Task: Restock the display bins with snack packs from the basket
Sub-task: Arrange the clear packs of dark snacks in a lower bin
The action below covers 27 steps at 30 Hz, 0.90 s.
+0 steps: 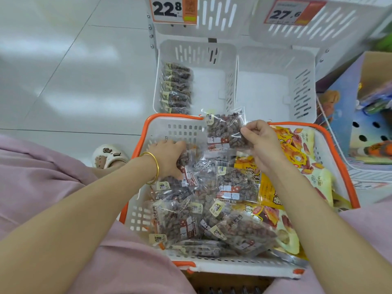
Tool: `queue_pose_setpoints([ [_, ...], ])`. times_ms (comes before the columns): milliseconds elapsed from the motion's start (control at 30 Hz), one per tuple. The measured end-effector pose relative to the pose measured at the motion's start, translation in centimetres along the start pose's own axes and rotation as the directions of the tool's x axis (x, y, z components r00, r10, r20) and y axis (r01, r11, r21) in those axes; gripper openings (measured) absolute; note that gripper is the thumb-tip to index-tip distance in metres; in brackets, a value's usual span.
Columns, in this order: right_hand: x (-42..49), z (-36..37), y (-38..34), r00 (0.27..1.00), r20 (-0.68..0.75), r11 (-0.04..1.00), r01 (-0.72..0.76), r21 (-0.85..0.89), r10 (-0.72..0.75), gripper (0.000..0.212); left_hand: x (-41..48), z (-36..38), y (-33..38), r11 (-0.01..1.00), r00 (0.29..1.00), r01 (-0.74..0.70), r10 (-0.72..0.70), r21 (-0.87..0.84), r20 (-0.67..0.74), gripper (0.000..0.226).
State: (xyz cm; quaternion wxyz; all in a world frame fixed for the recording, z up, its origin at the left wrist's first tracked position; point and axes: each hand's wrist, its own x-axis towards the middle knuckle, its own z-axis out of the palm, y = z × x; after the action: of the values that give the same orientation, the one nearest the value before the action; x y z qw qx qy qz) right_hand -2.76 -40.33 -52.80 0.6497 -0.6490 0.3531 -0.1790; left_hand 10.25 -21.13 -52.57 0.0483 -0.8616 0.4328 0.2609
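Note:
A white basket with an orange rim point(169, 118) sits in front of me, holding several clear packs of brown snacks point(229, 187) and yellow packs point(273, 192). My right hand point(261, 141) pinches the edge of one clear brown snack pack point(222, 128) and holds it upright over the basket's far rim. My left hand point(169, 155), with a gold bangle on its wrist, grips another clear pack point(188, 158) at the basket's left side. Beyond the basket stands a white display bin point(230, 60) with a row of the same packs point(176, 88) along its left wall.
A second white bin point(305, 85) to the right shows nothing inside. Upper bins carry price tags 22.8 point(169, 9) and 27.6 point(290, 13). A cardboard box with toys point(360, 115) stands at right. White tiled floor and a slippered foot point(108, 155) lie at left.

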Motion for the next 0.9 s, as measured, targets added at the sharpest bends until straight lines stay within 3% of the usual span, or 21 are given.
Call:
queue_pose_setpoints([
  [167, -0.1, 0.0, 0.1, 0.998, 0.007, 0.989, -0.065, 0.135, 0.064, 0.021, -0.3, -2.3, 0.2, 0.962, 1.0, 0.008, -0.013, -0.272, -0.017, 0.046],
  [367, 0.2, 0.0, -0.3, 0.98, -0.082, 0.95, -0.155, 0.272, 0.183, 0.015, 0.4, -4.5, -1.1, 0.812, 0.993, 0.02, -0.083, -0.583, -0.081, 0.015],
  [433, 0.2, -0.1, -0.6, 0.979, -0.022, 0.92, -0.185, 0.345, 0.205, 0.01, 0.6, -4.5, -1.6, 0.729, 0.991, 0.019, -0.105, -0.684, -0.085, 0.014],
  [567, -0.2, 0.3, -1.2, 0.97, 0.187, 0.869, -0.224, 0.442, 0.155, 0.008, 0.3, -5.3, -1.5, 0.643, 0.997, -0.011, -0.054, -0.766, -0.06, 0.043],
  [667, -0.3, 1.1, -1.1, 0.94, 0.314, 0.839, -0.277, 0.468, 0.135, 0.023, 0.0, -5.9, -1.1, 0.567, 0.998, -0.037, -0.023, -0.823, -0.061, 0.036],
  [767, -0.5, 1.9, -0.7, 0.899, 0.394, 0.816, -0.37, 0.444, 0.192, 0.022, -0.3, -6.5, -0.6, 0.389, 0.993, -0.021, -0.102, -0.921, -0.066, 0.033],
  [900, -0.5, 2.6, -0.2, 0.921, 0.282, 0.781, -0.379, 0.497, 0.268, 0.009, -1.0, -7.1, 0.2, -0.035, 0.998, -0.02, -0.068, -0.999, -0.017, 0.018],
])
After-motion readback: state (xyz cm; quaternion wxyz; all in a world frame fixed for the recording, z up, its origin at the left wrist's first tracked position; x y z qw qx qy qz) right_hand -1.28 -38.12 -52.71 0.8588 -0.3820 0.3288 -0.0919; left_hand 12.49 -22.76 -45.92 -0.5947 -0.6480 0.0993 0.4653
